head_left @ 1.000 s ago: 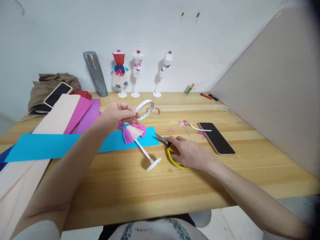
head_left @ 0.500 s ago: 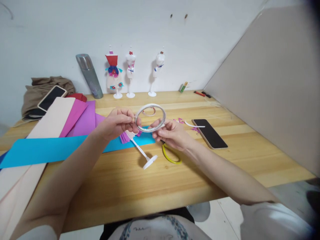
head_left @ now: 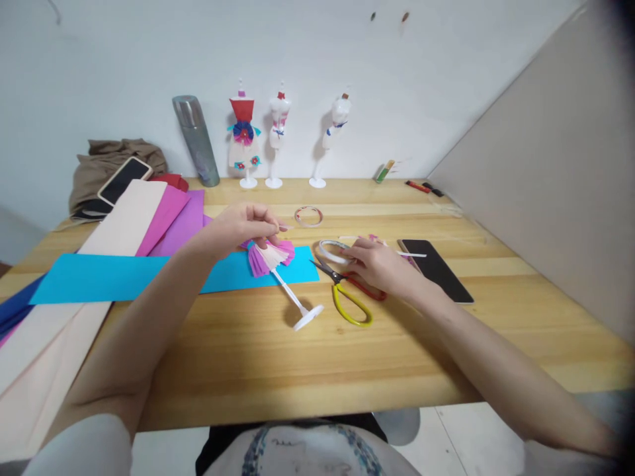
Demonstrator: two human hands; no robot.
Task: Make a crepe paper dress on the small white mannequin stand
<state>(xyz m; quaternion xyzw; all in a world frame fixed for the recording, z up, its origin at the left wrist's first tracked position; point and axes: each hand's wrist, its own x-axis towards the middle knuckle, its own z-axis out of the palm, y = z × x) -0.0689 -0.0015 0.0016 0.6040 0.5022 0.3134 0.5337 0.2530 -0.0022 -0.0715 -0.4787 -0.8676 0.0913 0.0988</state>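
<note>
My left hand [head_left: 248, 228] is closed in a pinch on a small pale strip [head_left: 284, 228], above a small mannequin with a pink and cream skirt [head_left: 270, 258]. The mannequin lies tilted, its white base [head_left: 308, 318] toward me, partly over the blue paper [head_left: 109, 277]. My right hand [head_left: 372, 261] has its fingers around the right edge of a white tape roll [head_left: 333, 252], low over the table. Just below that hand lie scissors [head_left: 338, 277] with one yellow and one red handle, blades apart.
Behind stand three dressed mannequins [head_left: 243, 152] and a flask [head_left: 198, 142]. Another tape ring [head_left: 308, 216] lies mid-table. A phone [head_left: 441, 274] is at the right. Paper sheets [head_left: 119, 225], a second phone [head_left: 125, 180] and brown cloth [head_left: 94, 168] are at the left.
The tape roll has gone down to the table with my right hand. My hands have moved apart, and my left now pinches a small strip. The view has shifted, showing the scissors more fully.
</note>
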